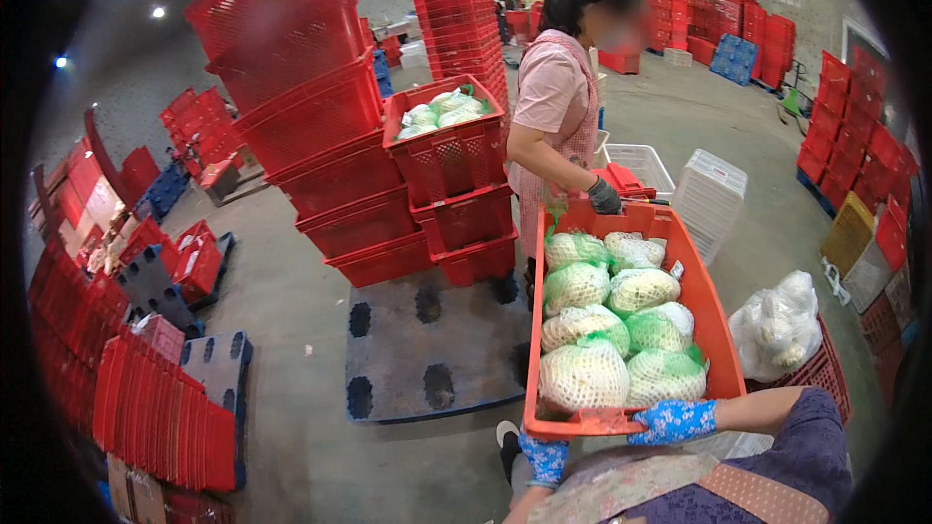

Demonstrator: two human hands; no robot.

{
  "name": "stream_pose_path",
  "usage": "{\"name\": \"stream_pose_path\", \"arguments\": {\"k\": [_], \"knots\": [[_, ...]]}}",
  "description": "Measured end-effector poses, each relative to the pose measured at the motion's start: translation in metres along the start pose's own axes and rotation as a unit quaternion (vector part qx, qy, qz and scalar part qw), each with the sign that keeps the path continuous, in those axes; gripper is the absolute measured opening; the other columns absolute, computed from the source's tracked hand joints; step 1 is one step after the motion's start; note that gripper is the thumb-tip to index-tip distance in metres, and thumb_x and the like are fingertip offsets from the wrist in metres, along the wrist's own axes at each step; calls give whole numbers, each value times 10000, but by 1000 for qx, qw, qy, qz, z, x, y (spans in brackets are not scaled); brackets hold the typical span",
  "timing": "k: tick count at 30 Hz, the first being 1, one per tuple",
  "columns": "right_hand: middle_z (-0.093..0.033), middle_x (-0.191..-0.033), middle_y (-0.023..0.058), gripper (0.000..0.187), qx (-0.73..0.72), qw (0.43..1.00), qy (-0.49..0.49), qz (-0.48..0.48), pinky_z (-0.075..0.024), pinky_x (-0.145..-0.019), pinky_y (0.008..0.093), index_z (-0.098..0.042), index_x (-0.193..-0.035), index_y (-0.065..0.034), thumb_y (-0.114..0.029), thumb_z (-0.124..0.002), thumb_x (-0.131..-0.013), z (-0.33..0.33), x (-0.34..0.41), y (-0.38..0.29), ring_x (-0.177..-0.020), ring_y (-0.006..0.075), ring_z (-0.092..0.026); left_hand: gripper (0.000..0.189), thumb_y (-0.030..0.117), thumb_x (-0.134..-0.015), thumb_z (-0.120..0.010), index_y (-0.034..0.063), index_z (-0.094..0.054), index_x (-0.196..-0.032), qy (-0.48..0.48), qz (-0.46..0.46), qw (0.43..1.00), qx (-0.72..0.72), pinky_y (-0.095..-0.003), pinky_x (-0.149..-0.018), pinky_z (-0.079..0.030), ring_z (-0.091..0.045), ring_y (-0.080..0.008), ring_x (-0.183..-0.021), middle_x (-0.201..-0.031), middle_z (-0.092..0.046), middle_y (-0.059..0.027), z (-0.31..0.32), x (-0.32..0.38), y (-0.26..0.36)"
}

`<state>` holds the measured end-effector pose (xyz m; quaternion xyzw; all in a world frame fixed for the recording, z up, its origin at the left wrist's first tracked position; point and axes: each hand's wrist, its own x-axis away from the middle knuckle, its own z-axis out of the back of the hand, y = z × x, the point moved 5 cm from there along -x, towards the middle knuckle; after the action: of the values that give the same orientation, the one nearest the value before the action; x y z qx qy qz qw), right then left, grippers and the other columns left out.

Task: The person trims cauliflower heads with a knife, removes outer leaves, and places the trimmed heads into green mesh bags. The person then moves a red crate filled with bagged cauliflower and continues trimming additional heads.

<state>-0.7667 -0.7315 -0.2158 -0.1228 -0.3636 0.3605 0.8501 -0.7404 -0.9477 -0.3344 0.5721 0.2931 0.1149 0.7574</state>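
A red plastic crate [727, 349] spans the space before me, tilted in the view. Inside lie several pale vegetable heads [582, 376] in white foam nets, some with green wrapping. My right hand [673, 422], in a blue floral glove, grips the rim of the near end. At the near left corner, my left hand [544, 458] in a matching glove holds the crate from below, its fingers partly hidden. A co-worker stands at the far end, with a grey-gloved hand [605, 196] on the crate's rim.
A dark pallet [437, 349] lies on the floor to the left. Behind it rise stacked red crates [349, 211]; one shorter stack is topped by a filled crate [445, 145]. White crates [710, 193] and a clear bag of pale produce [779, 320] stand to the right.
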Motion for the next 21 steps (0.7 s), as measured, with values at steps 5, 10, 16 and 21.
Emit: {"name": "stream_pose_path", "arguments": {"k": [5,10,16,21], "knots": [[-630,-835,205,459,-38,990,12,-133,-490,-730,433,-624,-934,-87,-527,-504,-888,45,-36,-10,-806,360,-621,697,215,-626,-843,11,-528,-1213,-152,59,980,112,-357,-899,-484,-602,-237,-1043,-1120,-626,-138,-8,-80,-11],[-618,-782,209,455,-108,989,-11,-97,-480,-682,445,-584,-1002,-34,-470,-485,-916,44,-66,-14,-725,373,-612,643,287,-709,-767,16,-511,-1233,-248,92,964,14,-396,-925,-463,-565,-280,-1089,-1213,-555,-168,-8,-126,-37],[-615,-806,207,428,-211,970,55,-108,-464,-645,449,-554,-989,-21,-434,-455,-939,43,-70,8,-753,354,-614,555,299,-751,-717,28,-540,-1202,-257,6,963,82,-393,-845,-489,-611,-281,-984,-1098,-621,-139,-15,-144,-44],[-610,-742,219,445,-73,992,66,-80,-471,-629,473,-576,-1003,-40,-466,-526,-884,120,-58,12,-711,382,-617,537,280,-796,-671,12,-520,-1236,-194,-56,979,30,-370,-888,-471,-596,-293,-1044,-1151,-604,-155,-48,-195,0]]}}
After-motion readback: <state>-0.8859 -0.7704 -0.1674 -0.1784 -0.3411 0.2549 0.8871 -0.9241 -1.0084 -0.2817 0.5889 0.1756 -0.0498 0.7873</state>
